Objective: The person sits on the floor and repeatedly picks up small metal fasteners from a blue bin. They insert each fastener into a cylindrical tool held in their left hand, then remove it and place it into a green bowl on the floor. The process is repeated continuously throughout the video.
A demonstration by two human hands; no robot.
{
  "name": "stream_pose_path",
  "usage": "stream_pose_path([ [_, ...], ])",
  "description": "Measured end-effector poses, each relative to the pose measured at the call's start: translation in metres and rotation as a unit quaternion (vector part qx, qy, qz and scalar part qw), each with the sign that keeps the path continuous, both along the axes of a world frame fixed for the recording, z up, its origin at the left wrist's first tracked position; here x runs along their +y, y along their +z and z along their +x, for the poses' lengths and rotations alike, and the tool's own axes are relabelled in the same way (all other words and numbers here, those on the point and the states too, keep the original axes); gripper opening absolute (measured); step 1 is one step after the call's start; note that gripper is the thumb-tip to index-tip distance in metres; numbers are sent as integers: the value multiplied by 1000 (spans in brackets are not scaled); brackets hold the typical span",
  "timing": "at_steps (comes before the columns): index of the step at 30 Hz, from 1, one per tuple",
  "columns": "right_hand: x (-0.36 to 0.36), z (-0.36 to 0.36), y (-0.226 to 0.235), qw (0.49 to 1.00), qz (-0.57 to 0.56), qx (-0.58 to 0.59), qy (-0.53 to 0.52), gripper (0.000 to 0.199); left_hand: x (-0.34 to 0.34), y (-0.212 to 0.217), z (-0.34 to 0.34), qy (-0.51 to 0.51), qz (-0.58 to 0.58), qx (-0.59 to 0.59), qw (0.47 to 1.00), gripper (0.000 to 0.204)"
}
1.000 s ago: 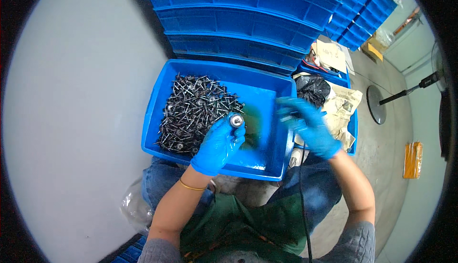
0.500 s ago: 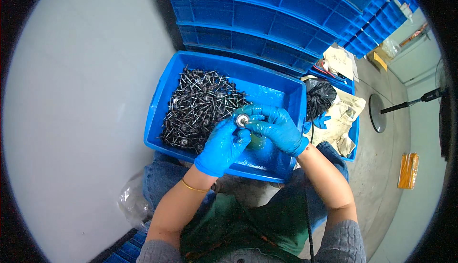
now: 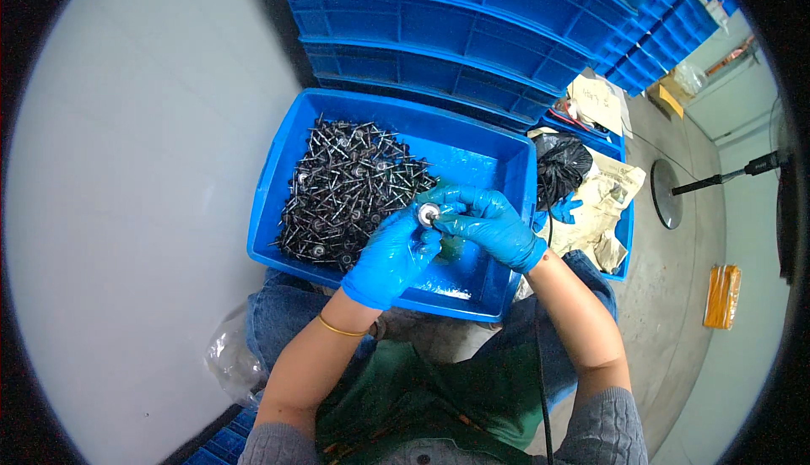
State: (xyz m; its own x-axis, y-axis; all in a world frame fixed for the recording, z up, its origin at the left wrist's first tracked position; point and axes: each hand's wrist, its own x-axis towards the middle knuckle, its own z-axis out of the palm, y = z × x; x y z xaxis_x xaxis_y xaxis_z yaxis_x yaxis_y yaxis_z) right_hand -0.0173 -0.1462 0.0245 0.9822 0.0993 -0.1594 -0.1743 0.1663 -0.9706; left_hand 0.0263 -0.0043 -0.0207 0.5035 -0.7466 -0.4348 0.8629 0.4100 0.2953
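A small round metal part with a thin shaft (image 3: 429, 213) is pinched between my two blue-gloved hands, its pale disc face turned up. My left hand (image 3: 390, 258) grips it from the left with closed fingers. From the right, my right hand (image 3: 494, 224) has thumb and fingers at its edge and shaft. Both hands are over a blue plastic tub (image 3: 392, 104). A heap of similar dark parts with thin metal shafts (image 3: 354, 182) fills the tub's left side. The fingertips partly hide the held part.
Stacked blue crates (image 3: 439, 26) rise behind the tub. To the right, a black plastic bag (image 3: 564, 161) and crumpled cream paper (image 3: 603, 203) lie in another blue crate. A pale wall (image 3: 143, 195) stands at left, and a round-based stand (image 3: 666, 193) at far right. A dark cord hangs beside my right forearm.
The tub and crates appear slightly farther left in the picture. My hands keep the same grip on the round part, with hardly any movement.
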Motion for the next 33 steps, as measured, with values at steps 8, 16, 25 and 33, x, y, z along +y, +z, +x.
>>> stream_pose_path([
  [8, -6, 21, -23, 978, -148, -25, 143, 21, 8, -5, 3, 84, 98, 69, 989, 24],
  [16, -21, 154, -163, 796, -586, -156, -8, 18, 9, 1, 3, 108, 145, 0, 983, 17],
  [25, 5, 186, -175, 714, -698, 0, 55, 16, 16, 6, 13, 158, 146, 17, 976, 16],
  [33, -6, 110, -104, 984, -123, 71, -107, 19, 16, 10, 14, 203, 188, -73, 958, 25],
])
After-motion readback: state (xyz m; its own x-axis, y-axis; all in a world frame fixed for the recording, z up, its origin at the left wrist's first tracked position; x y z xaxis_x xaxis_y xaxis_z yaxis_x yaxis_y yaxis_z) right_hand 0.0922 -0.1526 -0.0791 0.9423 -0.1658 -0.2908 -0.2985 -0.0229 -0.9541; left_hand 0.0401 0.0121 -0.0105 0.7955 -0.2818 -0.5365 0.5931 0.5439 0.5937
